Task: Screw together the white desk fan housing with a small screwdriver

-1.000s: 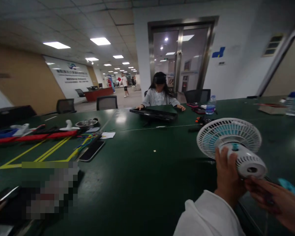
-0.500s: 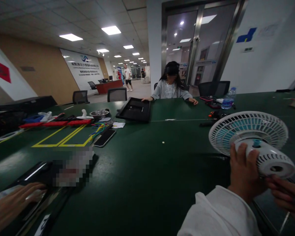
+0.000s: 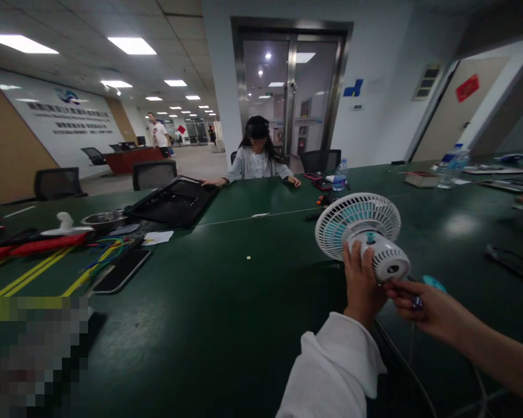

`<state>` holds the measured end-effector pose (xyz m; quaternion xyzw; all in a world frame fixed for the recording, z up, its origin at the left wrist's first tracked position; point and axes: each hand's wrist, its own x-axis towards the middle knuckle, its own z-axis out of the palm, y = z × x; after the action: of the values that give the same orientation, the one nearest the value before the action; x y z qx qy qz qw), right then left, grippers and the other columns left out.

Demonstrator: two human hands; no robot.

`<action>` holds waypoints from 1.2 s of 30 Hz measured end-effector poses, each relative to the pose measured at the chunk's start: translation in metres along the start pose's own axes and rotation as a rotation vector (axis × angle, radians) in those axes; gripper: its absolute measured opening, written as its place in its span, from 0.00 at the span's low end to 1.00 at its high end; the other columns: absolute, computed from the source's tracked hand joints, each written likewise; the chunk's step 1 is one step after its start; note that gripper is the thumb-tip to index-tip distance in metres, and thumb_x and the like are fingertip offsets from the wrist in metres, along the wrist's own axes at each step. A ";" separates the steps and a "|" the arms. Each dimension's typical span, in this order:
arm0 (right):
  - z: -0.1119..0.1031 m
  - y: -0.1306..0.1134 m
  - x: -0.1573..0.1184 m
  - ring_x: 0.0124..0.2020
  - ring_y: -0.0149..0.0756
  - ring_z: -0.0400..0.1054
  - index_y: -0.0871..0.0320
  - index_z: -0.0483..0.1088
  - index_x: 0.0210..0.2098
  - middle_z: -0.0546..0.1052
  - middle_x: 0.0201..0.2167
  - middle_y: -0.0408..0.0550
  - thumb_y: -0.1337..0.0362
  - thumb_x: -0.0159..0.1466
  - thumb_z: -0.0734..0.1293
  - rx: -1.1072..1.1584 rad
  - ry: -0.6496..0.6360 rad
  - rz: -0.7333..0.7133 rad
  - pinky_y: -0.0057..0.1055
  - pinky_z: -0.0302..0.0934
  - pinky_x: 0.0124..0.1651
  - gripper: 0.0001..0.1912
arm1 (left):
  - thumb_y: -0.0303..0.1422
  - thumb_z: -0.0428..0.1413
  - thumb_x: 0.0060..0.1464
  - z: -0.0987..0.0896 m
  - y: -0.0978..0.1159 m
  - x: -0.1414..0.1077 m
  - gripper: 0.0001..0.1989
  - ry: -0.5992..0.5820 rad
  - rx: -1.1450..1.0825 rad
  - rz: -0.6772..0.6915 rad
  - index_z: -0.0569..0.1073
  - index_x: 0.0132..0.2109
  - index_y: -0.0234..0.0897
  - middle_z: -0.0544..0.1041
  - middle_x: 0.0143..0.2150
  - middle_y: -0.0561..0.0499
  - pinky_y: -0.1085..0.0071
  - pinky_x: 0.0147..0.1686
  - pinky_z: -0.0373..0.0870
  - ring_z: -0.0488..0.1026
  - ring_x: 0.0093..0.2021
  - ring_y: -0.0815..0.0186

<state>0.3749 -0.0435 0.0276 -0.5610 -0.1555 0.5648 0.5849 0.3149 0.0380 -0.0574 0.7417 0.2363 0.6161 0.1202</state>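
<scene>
A small white electric fan (image 3: 390, 261) with blue blades behind a round white grille lies tilted, its motor housing toward me. My left hand (image 3: 362, 281), in a white sleeve, is closed around the housing's near left side. Close under the housing's rear end, my right hand (image 3: 412, 302) pinches what looks like a screwdriver (image 3: 416, 302), of which a bit of purple handle shows between the fingers. The tool's tip is hidden by fingers and housing. A turquoise part (image 3: 434, 283) lies just past my right hand, and a pale cord (image 3: 403, 366) runs below it.
Across the green table (image 3: 244, 325) sits a person (image 3: 258, 157) with one hand by a black tray (image 3: 174, 200). A phone (image 3: 121, 271), coloured wires (image 3: 107, 252) and a metal bowl (image 3: 104, 219) lie at left. Water bottles (image 3: 340, 175) stand farther back.
The view has swung right, so the fan and my hands appear nearer the middle. Another person's hand at lower left has left the view. Both my hands stay at the fan.
</scene>
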 end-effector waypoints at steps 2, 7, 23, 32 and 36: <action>0.009 -0.003 -0.008 0.09 0.19 0.54 0.63 0.65 0.18 0.67 0.12 0.45 0.79 0.58 0.58 -0.002 0.043 0.014 0.12 0.44 0.08 0.14 | 0.32 0.55 0.47 -0.002 0.001 0.000 0.36 -0.003 0.014 -0.002 0.45 0.60 0.34 0.50 0.63 0.33 0.43 0.58 0.54 0.39 0.66 0.44; 0.020 -0.006 -0.016 0.09 0.18 0.53 0.64 0.64 0.18 0.66 0.12 0.44 0.78 0.60 0.56 -0.021 0.088 0.024 0.12 0.43 0.08 0.16 | 0.31 0.55 0.48 -0.006 0.004 0.001 0.36 0.008 -0.009 -0.003 0.45 0.60 0.34 0.51 0.63 0.32 0.43 0.57 0.55 0.41 0.66 0.44; -0.032 -0.012 -0.058 0.21 0.35 0.67 0.58 0.74 0.20 0.75 0.19 0.51 0.34 0.50 0.59 -0.685 0.362 -0.738 0.29 0.63 0.21 0.32 | 0.24 0.59 0.38 -0.010 0.006 0.006 0.44 0.025 -0.066 -0.014 0.46 0.60 0.37 0.52 0.63 0.35 0.43 0.58 0.53 0.45 0.65 0.45; -0.050 0.013 -0.062 0.26 0.37 0.73 0.54 0.73 0.29 0.78 0.27 0.45 0.50 0.57 0.65 -1.175 0.450 -1.342 0.32 0.68 0.31 0.14 | 0.22 0.58 0.39 -0.012 0.008 0.007 0.42 0.030 -0.085 -0.014 0.48 0.60 0.37 0.52 0.63 0.35 0.45 0.59 0.54 0.45 0.65 0.47; -0.052 0.015 -0.057 0.28 0.35 0.73 0.55 0.72 0.31 0.78 0.28 0.45 0.58 0.60 0.64 -1.263 0.385 -1.510 0.29 0.68 0.34 0.08 | 0.24 0.58 0.40 -0.012 0.006 0.006 0.42 0.034 -0.093 0.011 0.46 0.60 0.36 0.51 0.63 0.34 0.44 0.59 0.52 0.44 0.65 0.46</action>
<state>0.3921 -0.1200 0.0245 -0.6050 -0.6449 -0.2406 0.4002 0.3057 0.0345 -0.0465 0.7262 0.2051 0.6394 0.1473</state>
